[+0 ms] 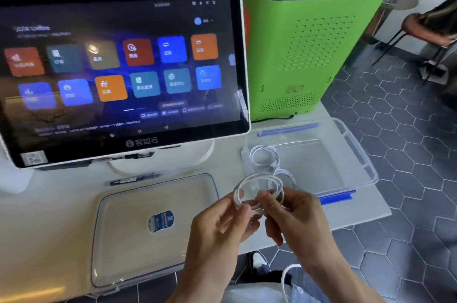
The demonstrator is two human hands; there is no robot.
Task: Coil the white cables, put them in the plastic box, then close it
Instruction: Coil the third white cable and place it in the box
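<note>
Both my hands hold one white cable (257,180) wound into a round coil, just in front of the box. My left hand (222,226) pinches the coil's left side and my right hand (294,213) grips its right side. The clear plastic box (356,154) with blue latches stands open on the table to the right. A second coiled white cable (263,157) lies in the box's near left corner. The box's clear lid (128,236) with a blue label lies flat on the table to the left, partly over the table's edge.
A large touchscreen terminal (118,68) on a white stand fills the back left. A green machine (311,50) stands behind the box. A dark pen (134,179) lies between screen and lid. Another white cord (284,280) hangs by my lap. Hexagon floor tiles lie right.
</note>
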